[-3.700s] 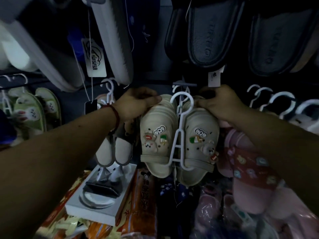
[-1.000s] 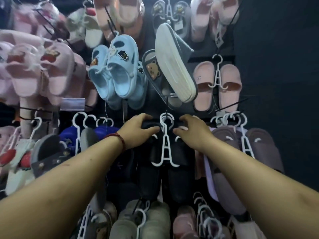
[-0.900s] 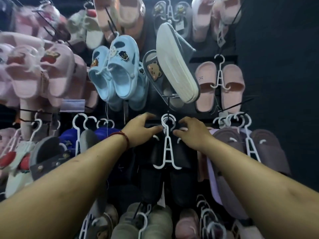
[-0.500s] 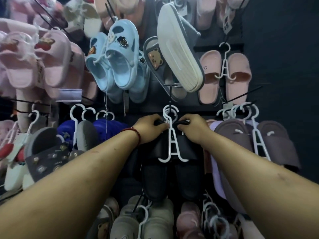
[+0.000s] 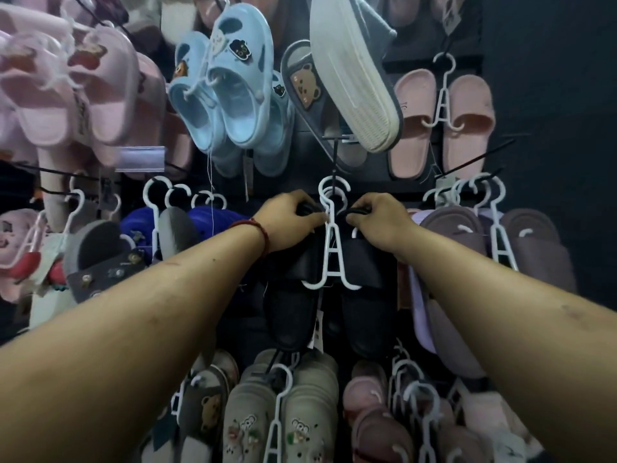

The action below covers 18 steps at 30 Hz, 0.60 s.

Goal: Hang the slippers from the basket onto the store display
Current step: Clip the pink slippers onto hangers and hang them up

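1. Both hands are working at the middle of the display wall (image 5: 410, 61), one on each side of the white hanger (image 5: 332, 259). The left hand (image 5: 290, 222) is curling its grip over the top edge of the left slipper, touching the hanger's stem.
2. The right hand (image 5: 380, 223) is mirroring it, its grip pinching the dark top rim of the right slipper just right of the stem. Neither grip is spread wide; both are closed down on rubber.
3. The black slippers (image 5: 362, 265) are hanging toes-down off the hanger's two lower prongs, straps facing out, directly under the hands.
4. The hanger's hook is poking up between the two hands, right at a thin black peg (image 5: 334, 158). Whether it is fully seated on that peg, I cannot tell; it is too dark there.
5. Handling call: these look like light, soft, slightly flexing slides with a matte skin, so no real slip risk and nothing fragile. The thin plastic hanger looks like the weak link, likely to twist or shed a slipper.
6. Best hold, by my reading: high up near the stem, as now.
7. It is crowded around that hanger, with light blue clogs (image 5: 233, 95) above-left, mauve slippers (image 5: 534, 242) right and beige clogs (image 5: 283, 412) below, so neighbouring hooks could snag.
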Motion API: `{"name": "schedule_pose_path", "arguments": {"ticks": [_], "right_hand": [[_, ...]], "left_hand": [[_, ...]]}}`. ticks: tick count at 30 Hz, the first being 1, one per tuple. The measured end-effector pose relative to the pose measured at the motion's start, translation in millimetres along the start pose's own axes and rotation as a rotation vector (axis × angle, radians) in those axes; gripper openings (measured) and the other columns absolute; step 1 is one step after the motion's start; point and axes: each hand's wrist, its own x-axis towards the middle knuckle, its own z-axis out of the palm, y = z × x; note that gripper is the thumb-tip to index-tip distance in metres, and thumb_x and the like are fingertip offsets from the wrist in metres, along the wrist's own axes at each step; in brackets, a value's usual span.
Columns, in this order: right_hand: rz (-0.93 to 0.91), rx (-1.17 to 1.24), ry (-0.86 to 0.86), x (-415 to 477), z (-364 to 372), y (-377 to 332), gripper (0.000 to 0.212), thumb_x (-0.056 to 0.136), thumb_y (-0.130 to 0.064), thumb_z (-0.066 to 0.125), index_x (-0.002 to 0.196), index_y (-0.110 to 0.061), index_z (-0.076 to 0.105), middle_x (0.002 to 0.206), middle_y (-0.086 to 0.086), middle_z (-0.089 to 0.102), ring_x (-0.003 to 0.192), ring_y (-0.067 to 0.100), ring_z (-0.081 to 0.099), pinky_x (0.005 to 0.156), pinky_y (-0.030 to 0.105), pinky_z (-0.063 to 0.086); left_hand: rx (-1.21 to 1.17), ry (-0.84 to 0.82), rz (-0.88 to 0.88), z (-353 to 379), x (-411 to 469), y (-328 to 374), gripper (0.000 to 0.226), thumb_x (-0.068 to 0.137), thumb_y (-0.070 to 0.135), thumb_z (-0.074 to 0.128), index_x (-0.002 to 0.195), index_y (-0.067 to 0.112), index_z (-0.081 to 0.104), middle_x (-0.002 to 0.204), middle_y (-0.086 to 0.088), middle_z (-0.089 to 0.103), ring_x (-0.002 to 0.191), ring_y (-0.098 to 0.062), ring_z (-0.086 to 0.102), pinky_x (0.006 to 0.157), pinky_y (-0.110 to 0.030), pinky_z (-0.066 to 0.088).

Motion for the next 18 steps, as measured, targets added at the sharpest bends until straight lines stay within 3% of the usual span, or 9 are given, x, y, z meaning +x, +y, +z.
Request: {"name": "schedule_pose_path", "arguments": {"ticks": [2, 5, 8, 12, 15, 18], "right_hand": [[0.001, -0.021, 0.006, -0.6, -1.3, -0.1, 0.02, 0.091, -0.022, 0.07, 0.104, -0.008, 0.069, 0.095, 0.005, 0.064, 0.093, 0.022, 0.059, 0.076, 0.024, 0.037], [0.016, -0.006, -0.001, -2.6, -3.7, 3.3, 0.019, 0.094, -0.019, 0.067, 0.109, -0.009, 0.069, 0.104, 0.008, 0.068, 0.096, 0.023, 0.059, 0.078, 0.024, 0.037], [0.039, 0.025, -0.003, -5.3, -4.7, 7.3, 0.017, 0.096, -0.018, 0.064, 0.111, -0.012, 0.069, 0.105, 0.008, 0.069, 0.094, 0.02, 0.058, 0.078, 0.023, 0.037], [0.018, 0.035, 0.002, -6.1, -3.2, 7.4, 0.017, 0.097, -0.016, 0.062, 0.113, -0.011, 0.068, 0.099, 0.005, 0.065, 0.094, 0.02, 0.058, 0.077, 0.021, 0.036], [0.008, 0.024, 0.007, -5.0, 0.7, 7.2, 0.018, 0.098, -0.015, 0.061, 0.113, -0.01, 0.068, 0.1, 0.005, 0.065, 0.092, 0.018, 0.055, 0.076, 0.021, 0.035], [-0.001, 0.023, 0.011, -3.5, 5.1, 8.8, 0.018, 0.098, -0.013, 0.06, 0.113, -0.008, 0.068, 0.104, 0.008, 0.066, 0.092, 0.017, 0.054, 0.075, 0.02, 0.034]], "left_hand": [[-0.012, 0.014, -0.003, -1.2, -1.3, -0.1, 0.03, 0.087, 0.042, 0.072, 0.11, 0.023, 0.068, 0.096, 0.007, 0.07, 0.094, -0.009, 0.064, 0.082, -0.021, 0.044], [-0.04, 0.025, -0.019, -2.9, -2.4, -9.1, 0.033, 0.085, 0.038, 0.073, 0.113, 0.023, 0.067, 0.107, 0.003, 0.071, 0.103, -0.014, 0.065, 0.093, -0.026, 0.049], [-0.108, 0.023, -0.036, -3.9, -3.1, -24.4, 0.04, 0.076, 0.047, 0.078, 0.109, 0.027, 0.069, 0.106, 0.004, 0.074, 0.103, -0.014, 0.068, 0.1, -0.034, 0.051], [-0.211, 0.086, -0.034, -1.9, -0.3, -40.6, 0.022, 0.081, 0.029, 0.081, 0.1, 0.023, 0.073, 0.098, 0.001, 0.077, 0.098, -0.015, 0.071, 0.099, -0.04, 0.054], [-0.219, 0.118, -0.021, 0.6, 3.4, -43.5, 0.018, 0.081, 0.021, 0.082, 0.097, 0.022, 0.074, 0.097, -0.001, 0.076, 0.098, -0.017, 0.071, 0.098, -0.037, 0.053], [-0.183, 0.125, -0.008, 4.1, 5.6, -42.7, 0.02, 0.083, 0.019, 0.08, 0.102, 0.017, 0.076, 0.101, -0.002, 0.075, 0.099, -0.016, 0.069, 0.091, -0.023, 0.049]]}}
